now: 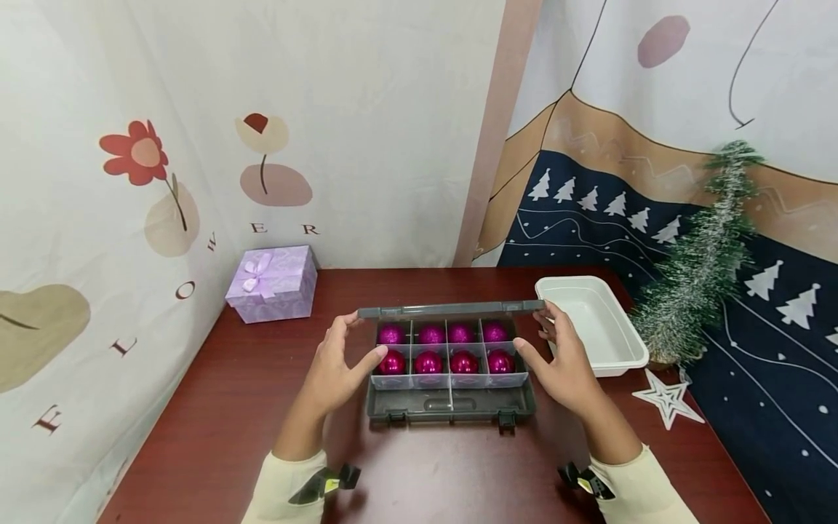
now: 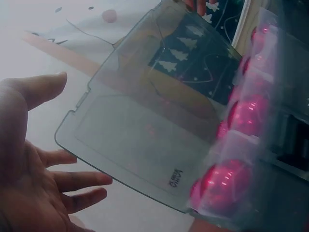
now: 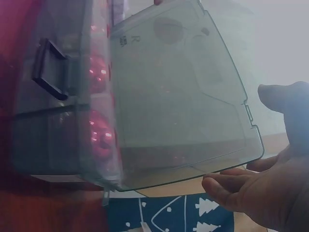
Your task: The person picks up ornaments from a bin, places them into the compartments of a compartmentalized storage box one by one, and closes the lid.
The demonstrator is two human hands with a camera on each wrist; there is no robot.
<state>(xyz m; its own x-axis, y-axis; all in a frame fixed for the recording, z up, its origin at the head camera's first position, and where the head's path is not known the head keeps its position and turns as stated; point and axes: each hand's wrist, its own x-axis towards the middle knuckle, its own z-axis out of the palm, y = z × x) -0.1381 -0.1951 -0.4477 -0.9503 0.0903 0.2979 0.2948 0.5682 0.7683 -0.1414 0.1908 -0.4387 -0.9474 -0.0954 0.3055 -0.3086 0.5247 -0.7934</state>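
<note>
A clear grey plastic organizer box (image 1: 409,402) lies on the table with its lid (image 1: 452,310) raised on the far side. Shiny magenta Christmas balls (image 1: 428,362) fill two rows of its compartments; the long front compartments hold none. My left hand (image 1: 337,375) is at the lid's left side, its fingers spread and fairly straight along the edge, thumb apart. At the opposite side, my right hand (image 1: 559,364) has its fingertips right at the lid's edge, with the thumb standing off. In the right wrist view a dark latch (image 3: 48,70) hangs on the box's front.
A lilac gift box (image 1: 278,284) with a bow stands at the back left. To the right are a white plastic tray (image 1: 592,364), a small frosted Christmas tree (image 1: 700,276) and a white star ornament (image 1: 668,398). Printed fabric backs the table (image 1: 216,407).
</note>
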